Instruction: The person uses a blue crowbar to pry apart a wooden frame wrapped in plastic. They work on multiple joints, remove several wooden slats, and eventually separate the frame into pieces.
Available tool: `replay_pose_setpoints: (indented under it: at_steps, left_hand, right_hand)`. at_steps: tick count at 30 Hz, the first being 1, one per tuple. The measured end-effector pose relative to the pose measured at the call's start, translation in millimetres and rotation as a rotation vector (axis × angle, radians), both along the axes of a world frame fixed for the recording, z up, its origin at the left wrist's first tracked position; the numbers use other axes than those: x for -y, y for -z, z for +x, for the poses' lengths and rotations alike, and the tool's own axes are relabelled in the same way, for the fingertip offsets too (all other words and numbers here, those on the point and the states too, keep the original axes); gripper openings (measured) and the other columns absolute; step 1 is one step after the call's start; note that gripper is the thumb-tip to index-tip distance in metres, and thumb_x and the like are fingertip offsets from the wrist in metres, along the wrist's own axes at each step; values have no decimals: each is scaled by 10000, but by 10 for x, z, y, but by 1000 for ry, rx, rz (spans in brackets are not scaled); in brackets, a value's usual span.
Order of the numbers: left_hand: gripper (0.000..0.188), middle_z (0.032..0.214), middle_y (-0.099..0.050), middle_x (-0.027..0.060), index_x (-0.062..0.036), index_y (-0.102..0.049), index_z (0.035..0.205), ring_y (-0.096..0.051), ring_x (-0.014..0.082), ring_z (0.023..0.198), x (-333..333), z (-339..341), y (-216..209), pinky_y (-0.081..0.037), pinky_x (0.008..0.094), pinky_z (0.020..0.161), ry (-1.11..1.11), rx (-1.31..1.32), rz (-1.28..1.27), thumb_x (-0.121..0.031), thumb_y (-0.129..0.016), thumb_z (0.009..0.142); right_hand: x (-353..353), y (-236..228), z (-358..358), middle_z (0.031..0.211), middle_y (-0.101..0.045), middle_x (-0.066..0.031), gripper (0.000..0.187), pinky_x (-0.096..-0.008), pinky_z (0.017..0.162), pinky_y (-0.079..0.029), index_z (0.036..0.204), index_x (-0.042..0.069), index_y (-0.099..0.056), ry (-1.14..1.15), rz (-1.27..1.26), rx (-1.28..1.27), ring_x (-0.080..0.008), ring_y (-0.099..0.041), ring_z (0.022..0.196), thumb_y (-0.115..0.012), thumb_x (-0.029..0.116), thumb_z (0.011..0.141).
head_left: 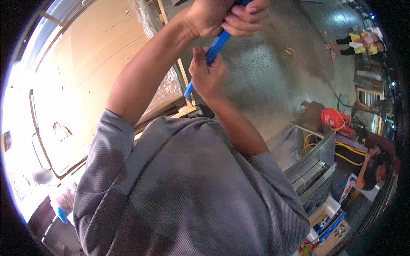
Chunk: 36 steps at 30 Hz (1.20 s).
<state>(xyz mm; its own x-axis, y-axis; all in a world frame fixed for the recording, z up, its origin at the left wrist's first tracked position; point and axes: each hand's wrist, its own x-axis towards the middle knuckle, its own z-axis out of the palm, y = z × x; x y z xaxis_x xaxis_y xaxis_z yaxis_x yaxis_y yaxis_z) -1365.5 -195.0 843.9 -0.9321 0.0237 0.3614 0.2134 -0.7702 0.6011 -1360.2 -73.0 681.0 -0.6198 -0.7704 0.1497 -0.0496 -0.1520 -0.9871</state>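
Note:
Both of my hands grip a long blue pry bar [218, 42] that slants across the upper middle. My left hand [209, 17] is closed round its upper part, fingers wrapped over it at the top edge of the view. Lower down, my right hand [209, 77] closes round the bar with the thumb along it. The bent lower end of the bar meets a thin wooden frame [183, 70] near its corner, close to a wooden strip [184, 112]. Whether the tip is wedged under the wood, I cannot tell. The bar's top end is cut off.
A big cardboard sheet [102, 55] and clear plastic wrap [168, 87] lie left. Wood scraps [289, 51] dot the grey floor. At right are a red cylinder [335, 118], yellow hose [348, 158], metal housing [314, 170], tool box [326, 228] and two people [361, 42].

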Motion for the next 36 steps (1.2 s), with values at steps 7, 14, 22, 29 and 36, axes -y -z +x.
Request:
replay_pose_setpoints:
  at_steps: [7,14,22,29,36]
  left_hand:
    - [571,597,-408,10,-79,-511,782,-316,105,445,-111,778,122,-276,263,390,-248,-119,-74,-594,-377,988]
    - [540,443,-466,-49,-150,-538,636,-396,37,312,-557,2420,423,-288,175,299,-693,-591,-47,-430,-363,1064]
    - [555,438,-485,-81,-212,-552,543,-395,36,336,-1517,3158,837,-263,188,333,-1116,-745,33,-359,-383,1050]
    - [581,476,-430,-23,-177,-488,594,-443,96,426,-1027,2575,256,-347,266,382,-1119,-313,-126,-441,-270,1063]
    - [514,571,-380,-19,-98,-492,809,-304,112,428,-171,798,-66,-277,272,407,-808,374,-140,-517,-294,1031]
  right_hand:
    - [-153,-224,231,614,-556,-73,335,-343,510,-443,902,48,-587,-254,-21,-245,-219,-569,537,-665,370,951]
    - [-162,-144,1026,736,-573,-162,287,-489,580,-492,902,75,-515,-799,-252,-498,-394,-635,687,-606,342,954]
    - [-444,42,1399,758,-588,-122,227,-468,555,-539,890,99,-530,-1065,-369,-707,-349,-659,665,-666,280,876]
    - [-219,-253,933,770,-604,-92,208,-343,634,-488,964,71,-622,-996,-287,-395,-231,-612,667,-757,207,880]
    - [20,-199,215,588,-495,30,293,-256,486,-392,831,73,-552,-337,-106,-33,-70,-483,519,-659,311,964]
